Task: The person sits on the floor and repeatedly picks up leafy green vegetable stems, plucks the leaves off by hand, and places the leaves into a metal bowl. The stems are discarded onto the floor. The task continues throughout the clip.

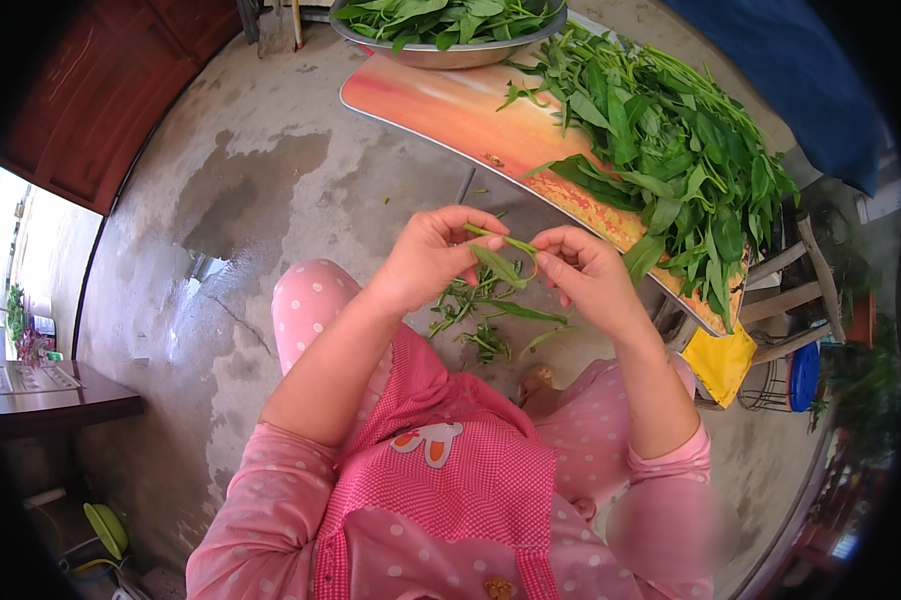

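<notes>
Above my lap, my left hand pinches one end of a green leafy stem, probably water spinach. The stem's other end is between the thumb and forefinger of my right hand. A leaf hangs from it between the hands. Beyond my right hand, a large heap of leafy greens lies on a low table with an orange patterned top. At the table's far left end stands a metal basin filled with leaves. Loose stems and leaves lie on the floor beneath my hands.
The concrete floor has a wet patch. At right are a wooden chair, a yellow sheet-like thing and a blue round-topped stool. A dark wooden table stands at left, red wooden doors at upper left.
</notes>
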